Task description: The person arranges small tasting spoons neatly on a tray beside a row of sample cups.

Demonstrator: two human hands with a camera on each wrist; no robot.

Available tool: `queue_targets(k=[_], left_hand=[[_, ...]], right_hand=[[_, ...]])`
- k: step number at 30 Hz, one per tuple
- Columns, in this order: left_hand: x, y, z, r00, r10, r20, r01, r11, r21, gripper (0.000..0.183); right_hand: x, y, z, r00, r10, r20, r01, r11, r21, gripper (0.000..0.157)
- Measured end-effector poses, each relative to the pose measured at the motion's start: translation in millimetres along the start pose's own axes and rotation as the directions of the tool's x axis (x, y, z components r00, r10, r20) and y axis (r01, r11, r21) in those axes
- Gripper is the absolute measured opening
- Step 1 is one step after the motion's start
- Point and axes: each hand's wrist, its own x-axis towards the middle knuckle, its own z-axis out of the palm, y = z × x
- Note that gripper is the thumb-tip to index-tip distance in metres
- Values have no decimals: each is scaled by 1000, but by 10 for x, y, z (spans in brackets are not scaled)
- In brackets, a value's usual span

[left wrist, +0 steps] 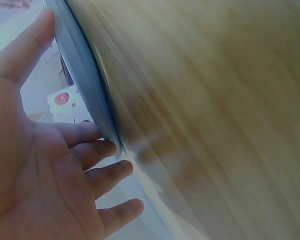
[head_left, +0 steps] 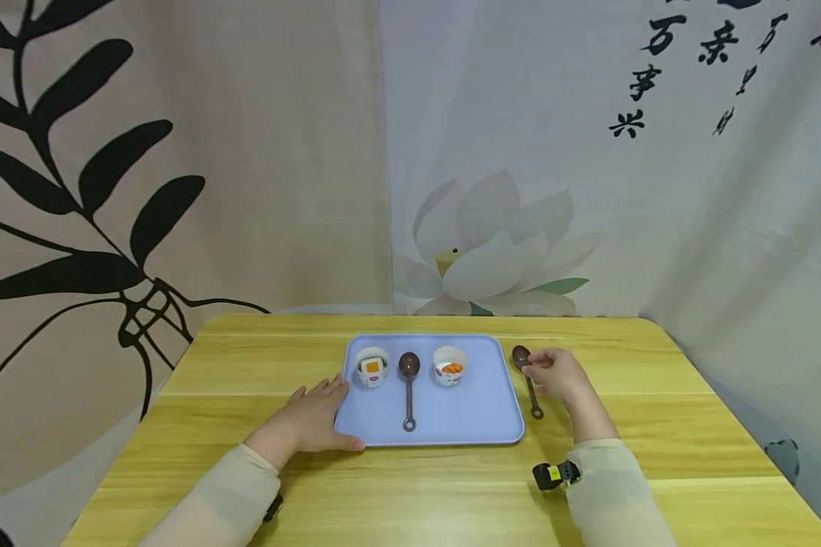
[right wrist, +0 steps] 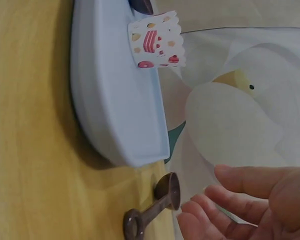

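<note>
A light blue tray (head_left: 451, 422) lies on the table. My left hand (head_left: 313, 419) rests at its left edge, fingers spread along the rim and thumb by the front corner. To the right of the tray, a brown measuring spoon (head_left: 531, 395) lies on the wood. My right hand (head_left: 557, 374) hovers by its bowl; in the right wrist view the loosely bent fingers (right wrist: 240, 180) appear apart from the spoon (right wrist: 152, 212). Another brown spoon (head_left: 409, 391) lies on the tray, between a paper cup (head_left: 371, 377) with a white and orange piece and a second cup (head_left: 449, 355) with orange pieces.
The yellow wooden table (head_left: 445, 494) ends at the back against a hanging cloth (head_left: 301, 190) printed with plants, a lotus and characters. A small black device (head_left: 554, 475) sits at the right wrist, beside the sleeve.
</note>
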Motion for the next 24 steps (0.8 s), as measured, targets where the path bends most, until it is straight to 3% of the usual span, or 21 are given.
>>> queue_targets(k=[24], left_hand=[[7, -13, 19, 1000, -3, -2, 3, 1000, 2, 117]], right_hand=[[129, 184, 45, 995, 99, -17, -99, 995, 25, 30]])
